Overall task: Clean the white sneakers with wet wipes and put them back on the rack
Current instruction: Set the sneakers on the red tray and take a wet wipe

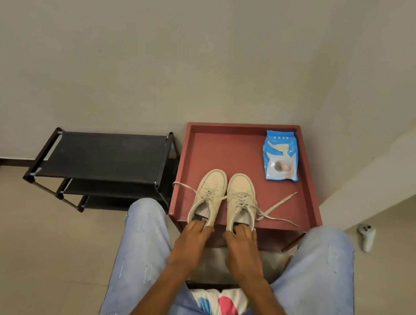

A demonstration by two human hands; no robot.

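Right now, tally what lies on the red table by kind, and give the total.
white sneakers: 2
wet wipes pack: 1
Total: 3

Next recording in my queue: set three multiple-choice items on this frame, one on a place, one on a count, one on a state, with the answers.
1. Where is the blue plastic wet-wipe pack? A. on a shelf; B. in the far right corner of the red rimmed table top; C. on the floor.
2. How many off-white lace-up sneakers stand on that table top? A. one; B. four; C. two.
3. How are their laces? A. loose and trailing; B. tied in bows; C. removed.
Answers: B, the pack lies near the far right rim. C, one pair, the left hand and right hand each gripping a heel. A, lace ends sprawl over the red surface.
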